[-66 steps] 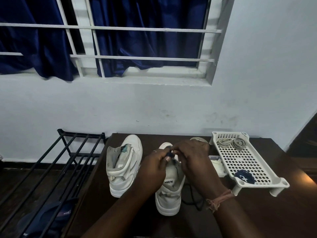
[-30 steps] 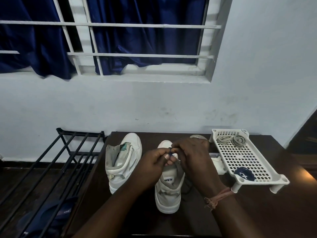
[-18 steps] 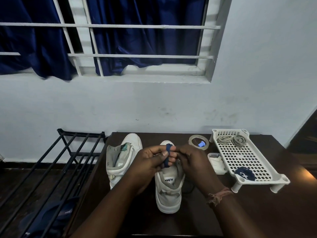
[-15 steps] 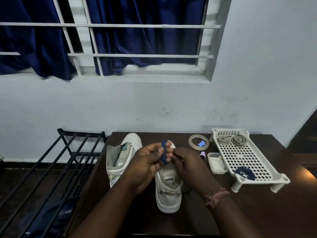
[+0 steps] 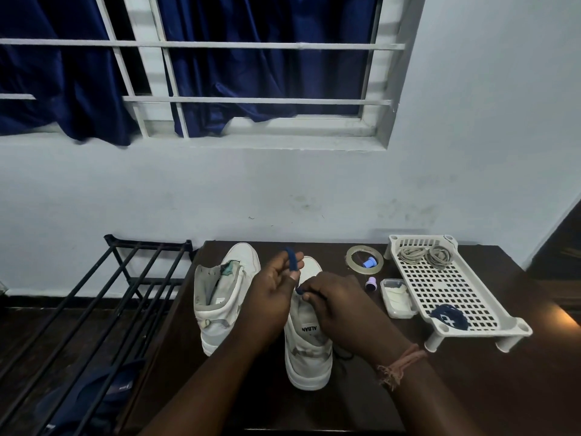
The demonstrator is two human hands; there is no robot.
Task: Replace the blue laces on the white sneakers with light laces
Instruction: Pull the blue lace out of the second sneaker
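Right sneaker (image 5: 309,344) eyelets hidden behind both hands, blue lace (image 5: 293,262) lower run lost under fingers (image 5: 309,295), black rack (image 5: 94,297) cut off at left edge, tray (image 5: 456,297) bundles too small to read

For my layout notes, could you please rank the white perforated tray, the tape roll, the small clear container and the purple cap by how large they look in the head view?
1. white perforated tray
2. tape roll and small clear container: look alike, unranked
3. purple cap

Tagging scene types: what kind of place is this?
Probably a room at home, not a workshop: barred window with blue curtains, a shoe rack beside a dark table, sneakers on it.
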